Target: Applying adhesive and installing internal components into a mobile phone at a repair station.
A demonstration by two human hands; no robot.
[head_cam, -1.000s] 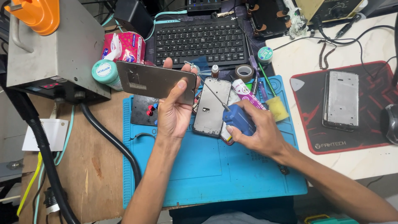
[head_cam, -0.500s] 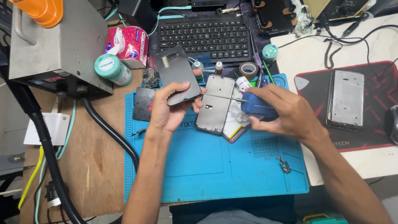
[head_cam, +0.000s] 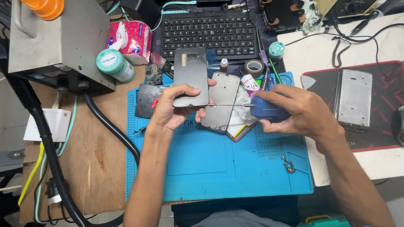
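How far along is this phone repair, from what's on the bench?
Done: the phone is apart, its bare frame lying on the blue mat. In hand: the left hand holds up a dark phone panel, and the right hand aims a blue-handled tool at it. Left: the panel and frame are not yet joined.

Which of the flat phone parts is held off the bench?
The dark phone panel in the left hand; the silver frames lie on the blue mat and red mat.

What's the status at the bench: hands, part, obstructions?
Left hand holding dark phone panel. Right hand gripping blue tool, tip toward panel. Nothing between them.
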